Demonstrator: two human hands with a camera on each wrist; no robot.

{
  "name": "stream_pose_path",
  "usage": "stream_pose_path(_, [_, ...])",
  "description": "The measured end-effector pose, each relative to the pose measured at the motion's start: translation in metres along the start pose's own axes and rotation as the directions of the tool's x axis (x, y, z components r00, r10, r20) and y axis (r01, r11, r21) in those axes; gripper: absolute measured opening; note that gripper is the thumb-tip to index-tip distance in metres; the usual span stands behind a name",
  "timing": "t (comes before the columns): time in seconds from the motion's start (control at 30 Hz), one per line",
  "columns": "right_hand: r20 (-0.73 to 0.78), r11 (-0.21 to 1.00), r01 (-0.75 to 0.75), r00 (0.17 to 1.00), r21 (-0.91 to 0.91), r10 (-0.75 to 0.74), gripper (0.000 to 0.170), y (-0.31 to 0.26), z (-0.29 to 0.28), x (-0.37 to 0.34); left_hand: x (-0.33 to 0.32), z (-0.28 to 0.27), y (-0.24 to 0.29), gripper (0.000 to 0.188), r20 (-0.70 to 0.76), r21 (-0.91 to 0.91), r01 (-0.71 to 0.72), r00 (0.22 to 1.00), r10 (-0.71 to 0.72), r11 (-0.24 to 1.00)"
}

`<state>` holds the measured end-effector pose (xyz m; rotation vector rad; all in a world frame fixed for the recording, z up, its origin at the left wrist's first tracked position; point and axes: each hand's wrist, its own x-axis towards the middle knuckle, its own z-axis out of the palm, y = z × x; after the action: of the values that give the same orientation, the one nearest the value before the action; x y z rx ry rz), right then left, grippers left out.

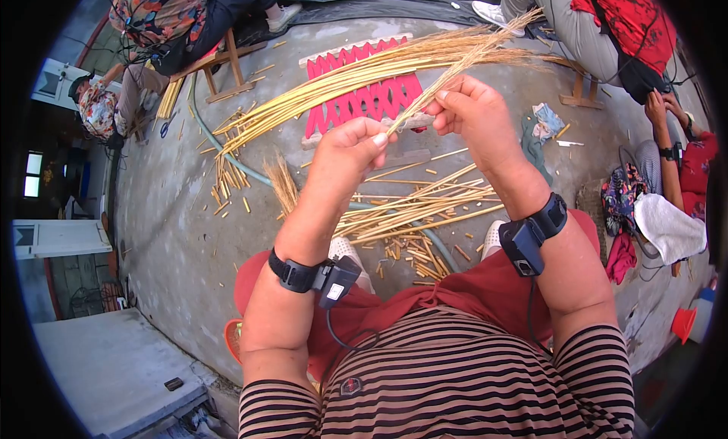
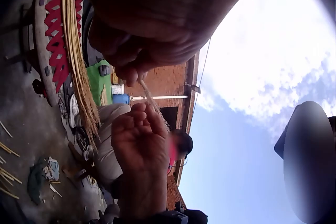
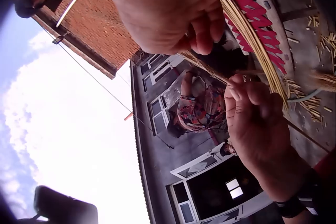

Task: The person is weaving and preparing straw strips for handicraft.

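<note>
In front of the seated person's body, both hands hold up a dried broom-grass stalk (image 1: 472, 58) with a feathery seed head slanting to the upper right. The left hand (image 1: 353, 147) pinches it near the thumb tip. Further along, the right hand (image 1: 479, 119) has its thumb and curled fingers at the stalk. The right wrist view shows the left hand (image 3: 260, 124) with fingers bent around the stem. Behind the hands, a bundle of long yellow stalks (image 1: 296, 94) lies across a low stool with pink webbing (image 1: 322, 119).
Loose stalks (image 1: 425, 204) and short cut pieces (image 1: 409, 255) lie on the concrete by the feet. A green hose (image 1: 199, 113) curves across the floor. A small upright grass tuft (image 1: 282, 183) stands left of centre. Other people sit around; a cloth (image 1: 547, 122) lies at right.
</note>
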<state>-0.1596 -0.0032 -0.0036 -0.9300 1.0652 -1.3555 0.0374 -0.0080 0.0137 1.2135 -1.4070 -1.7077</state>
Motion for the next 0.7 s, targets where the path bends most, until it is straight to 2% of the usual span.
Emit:
stream_pose_path(0.1, [-0.026,0.998,0.008,1.000,0.063,-0.006,0.010,-0.001,-0.003,-0.001,0.003,-0.003,-0.006,0.010,0.003,0.030,-0.035,0.999,0.035,0.999])
stream_pose_path(0.2, [-0.061,0.993,0.021,0.998,0.113,-0.014,0.011,-0.002,-0.002,-0.001,0.002,-0.009,-0.001,0.011,-0.138,0.122,-0.145,0.977,0.162,0.982])
stream_pose_path(0.27, [-0.068,0.993,0.025,0.998,0.115,-0.017,0.012,0.000,0.000,-0.004,-0.005,-0.026,0.014,0.012,-0.299,0.333,-0.367,0.833,0.466,0.869])
stream_pose_path(0.3, [-0.067,0.994,0.033,0.997,0.104,-0.026,0.012,-0.002,0.001,-0.003,-0.005,-0.044,0.021,0.013,-0.321,0.499,-0.433,0.712,0.624,0.751])
stream_pose_path(0.33, [-0.061,0.995,0.042,0.997,0.093,-0.036,0.012,-0.002,0.002,-0.003,-0.010,-0.061,0.032,0.014,-0.350,0.580,-0.421,0.644,0.680,0.697])
stream_pose_path(0.37, [-0.043,0.996,0.043,0.998,0.073,-0.040,0.012,-0.001,0.004,-0.004,-0.019,-0.078,0.041,0.015,-0.370,0.658,-0.395,0.572,0.732,0.641])
stream_pose_path(0.47, [0.029,0.998,0.056,0.998,0.003,-0.056,0.013,0.001,0.006,-0.002,-0.048,-0.136,0.054,0.017,-0.467,0.747,-0.161,0.564,0.682,0.645])
stream_pose_path(0.53, [0.083,0.997,0.058,0.995,-0.044,-0.054,0.013,0.001,0.007,-0.004,-0.077,-0.168,0.047,0.021,-0.517,0.797,0.048,0.571,0.638,0.602])
stream_pose_path(0.57, [0.096,0.996,0.050,0.994,-0.074,-0.042,0.013,0.000,0.008,-0.006,-0.091,-0.183,0.039,0.022,-0.544,0.805,0.152,0.573,0.613,0.573])
stream_pose_path(0.67, [0.188,0.956,-0.026,0.979,-0.291,0.084,0.012,0.001,0.008,-0.004,-0.133,-0.227,-0.015,0.031,-0.617,0.768,0.330,0.611,0.496,0.548])
stream_pose_path(0.7, [0.249,0.906,-0.019,0.959,-0.423,0.136,0.013,0.001,0.011,-0.006,-0.146,-0.238,-0.041,0.035,-0.646,0.732,0.346,0.626,0.436,0.587])
